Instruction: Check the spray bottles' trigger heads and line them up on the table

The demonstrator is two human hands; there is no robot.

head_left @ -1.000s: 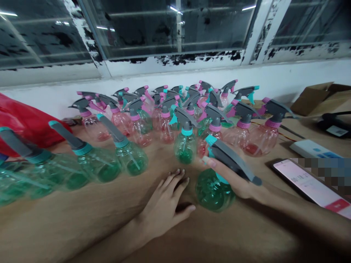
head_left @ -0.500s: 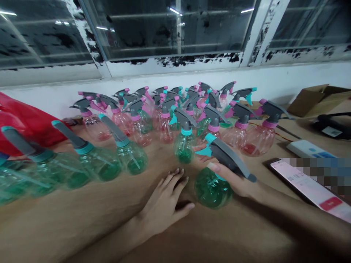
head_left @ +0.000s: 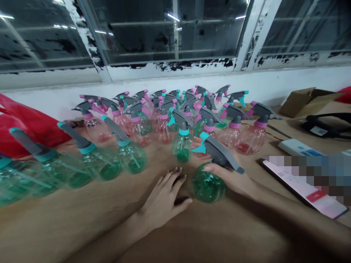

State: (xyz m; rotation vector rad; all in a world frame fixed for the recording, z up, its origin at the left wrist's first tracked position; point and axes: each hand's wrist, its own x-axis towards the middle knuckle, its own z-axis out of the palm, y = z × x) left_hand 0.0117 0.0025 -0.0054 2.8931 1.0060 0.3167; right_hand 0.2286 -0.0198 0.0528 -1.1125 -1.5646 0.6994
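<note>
My right hand (head_left: 233,177) is wrapped round the neck of a green spray bottle (head_left: 208,184) with a grey and teal trigger head (head_left: 218,151). The bottle stands on the brown table (head_left: 68,226), leaning a little. Just left of that bottle my left hand (head_left: 166,197) lies flat on the table with its fingers stretched out and nothing in it. Behind both hands stand several pink and green spray bottles (head_left: 181,140) in a crowd. Green spray bottles (head_left: 128,151) line up along the left.
A red plastic bag (head_left: 24,128) lies at the far left against the wall. At the right are a phone with a lit screen (head_left: 304,186), a white power strip (head_left: 297,148), a black device (head_left: 326,126) and a cardboard box (head_left: 307,102). A window runs behind.
My right hand has drawn the green bottle slightly left and farther from me. My left hand stays flat on the table. The view has tilted a little.
</note>
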